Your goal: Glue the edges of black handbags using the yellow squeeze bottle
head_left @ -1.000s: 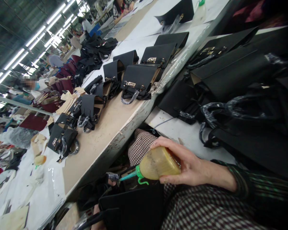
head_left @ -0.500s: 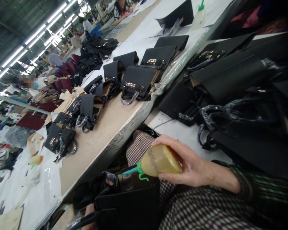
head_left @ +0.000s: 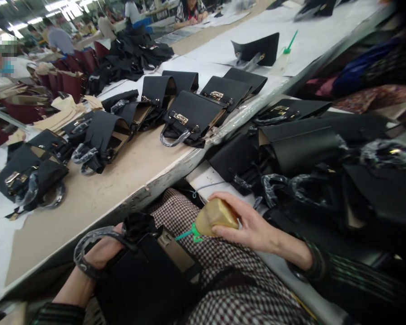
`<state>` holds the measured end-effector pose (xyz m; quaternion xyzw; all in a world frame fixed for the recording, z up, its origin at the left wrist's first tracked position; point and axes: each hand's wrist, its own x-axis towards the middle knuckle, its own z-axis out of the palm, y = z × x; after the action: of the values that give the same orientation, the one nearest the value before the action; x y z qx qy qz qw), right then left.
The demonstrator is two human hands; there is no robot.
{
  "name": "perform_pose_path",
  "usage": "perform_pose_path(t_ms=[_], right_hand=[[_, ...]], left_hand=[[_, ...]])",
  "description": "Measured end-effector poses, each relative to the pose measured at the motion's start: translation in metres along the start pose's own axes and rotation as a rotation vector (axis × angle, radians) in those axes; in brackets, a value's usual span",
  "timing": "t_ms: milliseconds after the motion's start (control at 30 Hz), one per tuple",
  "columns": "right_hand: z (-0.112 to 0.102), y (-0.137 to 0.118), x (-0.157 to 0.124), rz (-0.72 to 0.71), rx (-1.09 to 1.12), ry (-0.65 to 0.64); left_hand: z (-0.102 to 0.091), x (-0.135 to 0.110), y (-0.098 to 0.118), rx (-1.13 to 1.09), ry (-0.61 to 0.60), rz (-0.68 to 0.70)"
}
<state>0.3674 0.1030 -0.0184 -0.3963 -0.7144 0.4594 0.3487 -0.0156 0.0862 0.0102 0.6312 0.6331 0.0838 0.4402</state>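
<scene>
Squeeze bottle [head_left: 216, 219], clasped in the right hand [head_left: 257, 228], aims its nozzle at the black handbag [head_left: 138, 284] gripped steady by the left hand [head_left: 101, 253].

A handbag factory is being shown: black handbags [head_left: 192, 118] are being kept in rows on a long tabletop [head_left: 122, 177], other workers [head_left: 59, 39] being seen behind.

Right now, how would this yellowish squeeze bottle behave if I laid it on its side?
The squeeze bottle looks rounded, so it would probably roll. It seems filled with amber liquid, so likely heavy for its size. Its walls look like soft plastic and may give as the right hand grips it.
</scene>
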Motion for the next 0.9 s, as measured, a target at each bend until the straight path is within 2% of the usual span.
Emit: perform_pose_path(t_ms=[133,300,467,733,900], right_hand=[[0.009,0.015,0.016,-0.071,-0.062,-0.021],[0.019,0.021,0.035,-0.131,-0.067,-0.039],[0.026,0.017,0.048,-0.201,-0.098,-0.043],[0.031,0.018,0.050,-0.295,-0.122,-0.034],[0.027,0.016,0.047,-0.297,-0.150,-0.082]], left_hand=[[0.006,0.017,-0.014,-0.118,-0.087,-0.004],[0.005,0.014,-0.023,-0.170,-0.048,-0.026],[0.006,0.011,-0.022,-0.220,-0.046,-0.019],[0.010,0.009,-0.027,-0.275,-0.062,0.007],[0.013,0.012,-0.033,-0.269,-0.091,-0.008]])
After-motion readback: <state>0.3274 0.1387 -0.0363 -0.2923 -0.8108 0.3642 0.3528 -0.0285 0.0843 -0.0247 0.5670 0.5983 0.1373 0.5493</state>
